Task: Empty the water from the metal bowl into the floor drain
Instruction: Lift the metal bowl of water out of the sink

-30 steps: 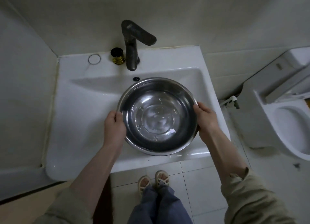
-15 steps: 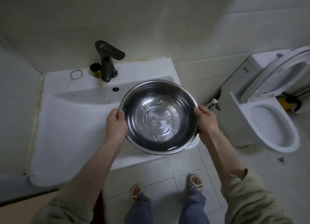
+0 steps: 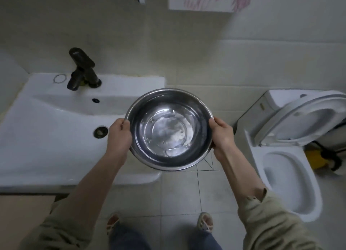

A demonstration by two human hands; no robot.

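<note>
I have the bowl (image 3: 169, 129) held level in both hands, up in the air over the right end of the sink (image 3: 46, 137) and the floor (image 3: 179, 193) beside it. My left hand (image 3: 118, 135) is clenched on the bowl's left rim, thumb over the edge; my right hand (image 3: 221, 135) grasps the right rim the same way. A shallow layer of water lies in the bottom of the bowl. To the far left stands the dark tap (image 3: 82, 69), and the sink's drain hole (image 3: 101, 131) sits just left of my left hand. The toilet (image 3: 292, 174) is to the right, lid up. My feet are on the near floor tiles. I cannot see a floor drain.
</note>
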